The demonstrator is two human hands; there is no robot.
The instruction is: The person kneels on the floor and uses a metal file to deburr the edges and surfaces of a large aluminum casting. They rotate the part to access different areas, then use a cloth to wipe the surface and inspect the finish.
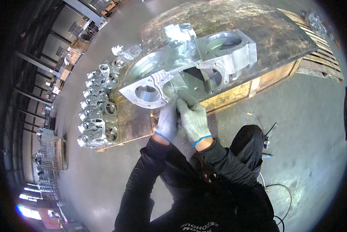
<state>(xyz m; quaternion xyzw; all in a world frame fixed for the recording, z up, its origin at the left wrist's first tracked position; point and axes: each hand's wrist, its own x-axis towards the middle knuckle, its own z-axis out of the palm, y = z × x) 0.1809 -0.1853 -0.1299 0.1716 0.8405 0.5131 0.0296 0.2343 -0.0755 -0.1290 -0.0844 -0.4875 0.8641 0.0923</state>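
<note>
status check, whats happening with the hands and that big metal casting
Left hand and right hand, both gloved, pressed together at near edge of big metal casting. Thin tool barely visible between them. Small castings stacked to the left, clear of hands.

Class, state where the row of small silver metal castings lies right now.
In the head view, the row of small silver metal castings lies along the left edge of the wooden bench, left of the left hand.

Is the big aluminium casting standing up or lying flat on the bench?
Lying flat: the casting rests broadside on the wooden bench, round bores facing up.
</note>
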